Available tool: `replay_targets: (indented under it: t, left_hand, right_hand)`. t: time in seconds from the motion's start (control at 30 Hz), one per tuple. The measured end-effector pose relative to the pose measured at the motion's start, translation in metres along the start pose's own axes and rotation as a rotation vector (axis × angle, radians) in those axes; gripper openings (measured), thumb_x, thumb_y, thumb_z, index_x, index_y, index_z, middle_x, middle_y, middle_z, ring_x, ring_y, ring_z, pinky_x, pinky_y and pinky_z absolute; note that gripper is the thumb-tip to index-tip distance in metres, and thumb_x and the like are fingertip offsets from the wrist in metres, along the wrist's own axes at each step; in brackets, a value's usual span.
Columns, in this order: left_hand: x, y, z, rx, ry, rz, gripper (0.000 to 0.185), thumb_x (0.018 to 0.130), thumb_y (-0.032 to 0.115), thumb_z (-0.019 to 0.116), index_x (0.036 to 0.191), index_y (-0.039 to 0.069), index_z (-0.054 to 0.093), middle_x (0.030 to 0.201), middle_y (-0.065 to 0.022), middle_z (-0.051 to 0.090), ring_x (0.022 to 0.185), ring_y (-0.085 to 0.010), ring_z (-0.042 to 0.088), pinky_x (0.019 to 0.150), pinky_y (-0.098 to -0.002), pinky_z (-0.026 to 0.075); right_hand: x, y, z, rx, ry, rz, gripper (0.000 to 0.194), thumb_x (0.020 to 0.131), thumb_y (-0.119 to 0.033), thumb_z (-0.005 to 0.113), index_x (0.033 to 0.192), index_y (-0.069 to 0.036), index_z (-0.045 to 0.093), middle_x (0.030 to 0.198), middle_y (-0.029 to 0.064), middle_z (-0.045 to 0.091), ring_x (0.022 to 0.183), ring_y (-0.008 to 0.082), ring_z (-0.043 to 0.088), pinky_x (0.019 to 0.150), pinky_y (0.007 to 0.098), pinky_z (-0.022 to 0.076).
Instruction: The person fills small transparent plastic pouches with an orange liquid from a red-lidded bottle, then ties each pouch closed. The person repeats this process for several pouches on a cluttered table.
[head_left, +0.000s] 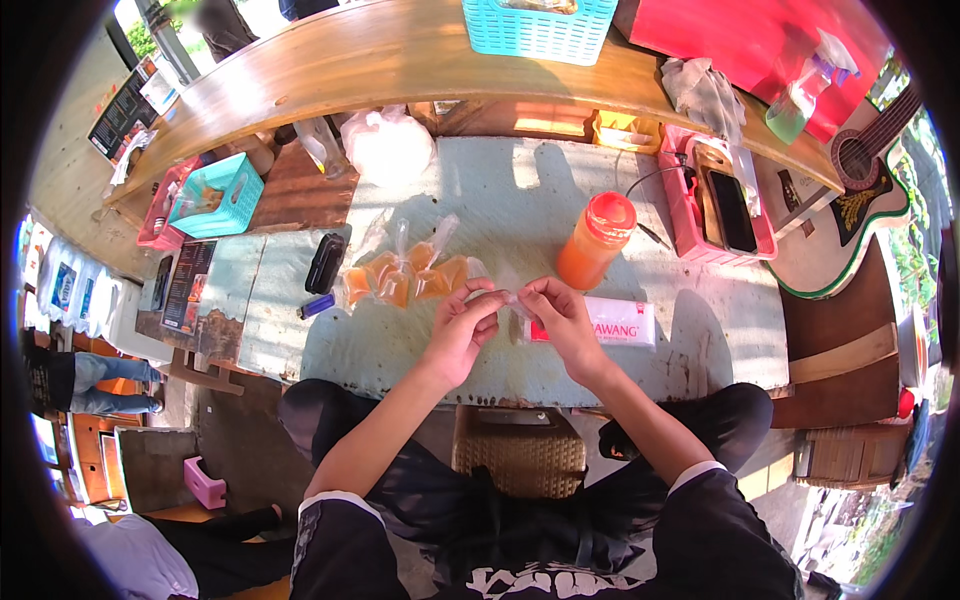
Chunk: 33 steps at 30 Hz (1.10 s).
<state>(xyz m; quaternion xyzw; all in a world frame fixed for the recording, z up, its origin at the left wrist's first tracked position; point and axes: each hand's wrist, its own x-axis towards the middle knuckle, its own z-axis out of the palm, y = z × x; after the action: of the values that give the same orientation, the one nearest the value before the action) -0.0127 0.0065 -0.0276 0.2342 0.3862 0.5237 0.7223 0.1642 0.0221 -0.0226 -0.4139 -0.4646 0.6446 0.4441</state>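
Note:
My left hand (463, 330) and my right hand (561, 322) meet over the table, fingertips pinching a small clear plastic bag (515, 302) between them. Just beyond my left hand lie several knotted clear bags of orange-brown sauce (405, 276), bunched together. A squeeze bottle of orange sauce (589, 251) with a red lid stands beyond my right hand. Partly behind that hand, a white plastic packet (628, 331) with red printing lies flat. The fingers cover much of the pinched bag, so its contents cannot be made out.
Left on the pale tabletop (465, 187) are a black case (325, 262) and a blue lighter (316, 305). A pink basket (757, 253) holding a phone (731, 211) stands right, near a guitar (817, 247). A wooden shelf (360, 64) spans the far side. A person (112, 375) stands at left.

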Motion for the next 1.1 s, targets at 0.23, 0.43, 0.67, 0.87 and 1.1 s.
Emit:
replay_targets:
  t: [0.23,0.43,0.67,0.87,1.1]
  left_hand:
    - [0.003,-0.002,0.001,0.142,-0.113,0.071,0.013,0.098,0.014,0.062,0.103,0.014,0.05,0.09,0.0019,0.059,0.072,-0.0066,0.046,0.066,-0.0247,0.038]
    - [-0.004,0.012,0.008,0.049,-0.155,0.236,0.026,0.093,0.009,0.06,0.115,0.014,0.047,0.095,0.0011,0.054,0.091,-0.0108,0.051,0.078,-0.0277,0.039]
    - [-0.006,0.005,0.008,0.358,-0.088,0.401,0.031,0.089,-0.003,0.065,0.112,0.009,0.048,0.098,0.0,0.054,0.094,-0.0074,0.05,0.075,-0.0247,0.043]
    - [-0.008,-0.003,0.012,0.625,0.116,0.598,0.021,0.088,-0.004,0.067,0.101,0.006,0.053,0.086,0.0023,0.054,0.074,-0.0043,0.051,0.062,-0.0201,0.042]
    - [-0.009,-0.01,0.008,0.823,0.074,0.811,0.02,0.089,-0.004,0.068,0.102,0.004,0.054,0.08,-0.0002,0.057,0.068,-0.0048,0.051,0.059,-0.0218,0.041]
  right_hand:
    - [-0.004,-0.014,0.004,0.231,-0.005,0.165,0.012,0.104,-0.022,0.061,0.104,-0.01,0.064,0.087,-0.006,0.061,0.077,0.0043,0.052,0.071,0.0216,0.0427]
    - [-0.002,-0.011,-0.003,0.14,-0.099,0.064,0.008,0.105,-0.022,0.06,0.107,-0.013,0.061,0.091,-0.0055,0.06,0.08,0.0053,0.053,0.073,0.022,0.0429]
    - [-0.01,-0.024,0.009,0.13,-0.237,0.029,0.026,0.102,-0.015,0.063,0.125,-0.013,0.051,0.099,-0.0017,0.059,0.089,0.0071,0.055,0.077,0.0239,0.0445]
    - [-0.011,-0.009,0.011,-0.169,-0.153,-0.208,0.039,0.097,-0.001,0.066,0.13,-0.008,0.046,0.11,0.0027,0.058,0.096,0.0089,0.058,0.081,0.0259,0.0495]
    - [-0.009,-0.006,0.009,-0.404,0.084,-0.369,0.028,0.093,-0.002,0.069,0.118,-0.003,0.056,0.102,0.004,0.063,0.085,0.0087,0.061,0.069,0.0245,0.0512]
